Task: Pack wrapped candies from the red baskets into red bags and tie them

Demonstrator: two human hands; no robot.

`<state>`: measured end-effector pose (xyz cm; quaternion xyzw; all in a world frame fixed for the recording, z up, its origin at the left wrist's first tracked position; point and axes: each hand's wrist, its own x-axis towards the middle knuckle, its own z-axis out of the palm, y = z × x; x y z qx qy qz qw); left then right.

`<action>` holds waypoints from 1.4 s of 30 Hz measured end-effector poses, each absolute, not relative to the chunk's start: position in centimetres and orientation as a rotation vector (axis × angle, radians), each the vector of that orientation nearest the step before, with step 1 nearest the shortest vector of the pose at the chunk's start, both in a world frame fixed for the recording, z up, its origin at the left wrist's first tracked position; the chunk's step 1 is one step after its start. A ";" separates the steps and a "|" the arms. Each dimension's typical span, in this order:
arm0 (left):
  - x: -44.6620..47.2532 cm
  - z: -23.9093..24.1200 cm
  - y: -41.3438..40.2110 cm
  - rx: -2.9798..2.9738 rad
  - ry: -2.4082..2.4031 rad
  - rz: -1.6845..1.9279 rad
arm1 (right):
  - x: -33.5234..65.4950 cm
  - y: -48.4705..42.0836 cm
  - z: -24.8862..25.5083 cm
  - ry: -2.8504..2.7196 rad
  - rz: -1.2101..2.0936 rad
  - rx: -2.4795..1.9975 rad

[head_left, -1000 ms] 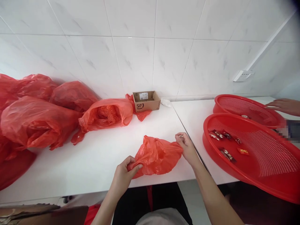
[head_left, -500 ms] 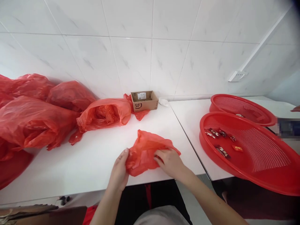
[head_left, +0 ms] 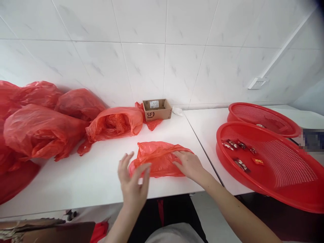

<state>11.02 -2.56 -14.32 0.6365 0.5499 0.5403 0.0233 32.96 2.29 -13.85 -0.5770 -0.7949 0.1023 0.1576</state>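
A thin red plastic bag (head_left: 162,162) lies crumpled and partly spread on the white table (head_left: 101,179) in front of me. My left hand (head_left: 134,182) is over the bag's left end with its fingers apart, holding nothing. On the right part of the bag rests my right hand (head_left: 189,164); its thumb and fingers are stretched apart and touch the plastic.
Several stuffed red bags (head_left: 45,130) crowd the left side. An open cardboard box (head_left: 157,115) stands by the tiled wall. At the right are a large red basket (head_left: 253,184) with several wrapped sweets (head_left: 241,165) and another red basket (head_left: 265,107) behind.
My left hand has let go of the bag and opened, lifting off it. The bag lies flatter and wider on the table. My right hand has shifted slightly right and back.
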 end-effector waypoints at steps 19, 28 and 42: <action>7.0 -14.1 5.1 2.219 1.798 0.341 | 35.2 1.0 -9.6 -2.475 0.735 -1.385; 7.0 -11.1 2.5 2.011 1.167 0.193 | 35.4 6.3 -10.8 -2.684 0.566 -1.643; 4.3 -15.1 -1.6 1.567 1.163 0.580 | 49.7 -6.1 -11.4 -1.941 0.131 -2.323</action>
